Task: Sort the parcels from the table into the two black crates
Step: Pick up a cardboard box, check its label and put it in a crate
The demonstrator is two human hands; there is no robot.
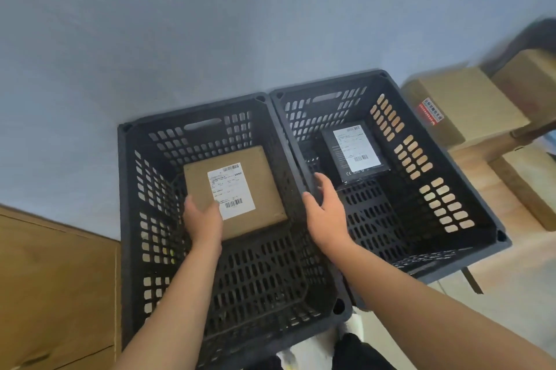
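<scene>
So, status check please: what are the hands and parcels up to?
Left hand holds brown parcel inside left crate. Right hand open, at the wall between crates. Black parcel lies in right crate. Nothing in the way.

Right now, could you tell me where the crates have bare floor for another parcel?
Left crate: bare between the brown parcel and the near wall. Right crate: bare nearer than the black parcel and along the right wall. Crowded: both far ends, and the shared rim under the right grip.
</scene>
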